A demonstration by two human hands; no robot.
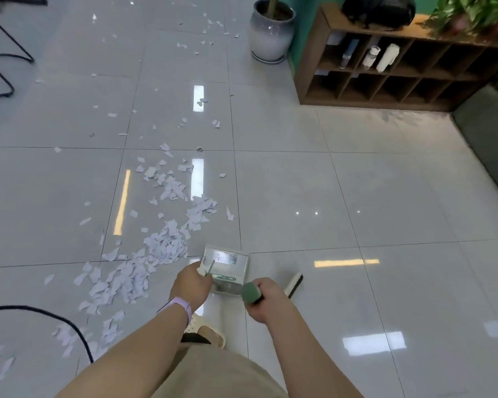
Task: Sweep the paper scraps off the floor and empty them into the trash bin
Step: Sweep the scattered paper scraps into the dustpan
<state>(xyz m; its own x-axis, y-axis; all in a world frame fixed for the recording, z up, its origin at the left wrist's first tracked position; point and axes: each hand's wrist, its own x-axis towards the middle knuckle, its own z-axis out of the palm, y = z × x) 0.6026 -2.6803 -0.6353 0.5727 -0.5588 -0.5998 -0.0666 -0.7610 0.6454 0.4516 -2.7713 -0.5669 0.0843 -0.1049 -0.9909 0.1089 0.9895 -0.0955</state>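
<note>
While gripping: left hand (192, 282) dustpan (226, 267)

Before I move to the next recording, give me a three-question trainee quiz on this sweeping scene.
1. True or false: the dustpan already holds a heap of paper scraps.
2. Which hand holds the broom by its green handle?
3. The scraps lie mostly: A) left of the dustpan, B) right of it, C) under the shelf.

Key: 1. False, the pan looks empty. 2. The right hand; the left hand holds the dustpan's handle. 3. A.
</note>
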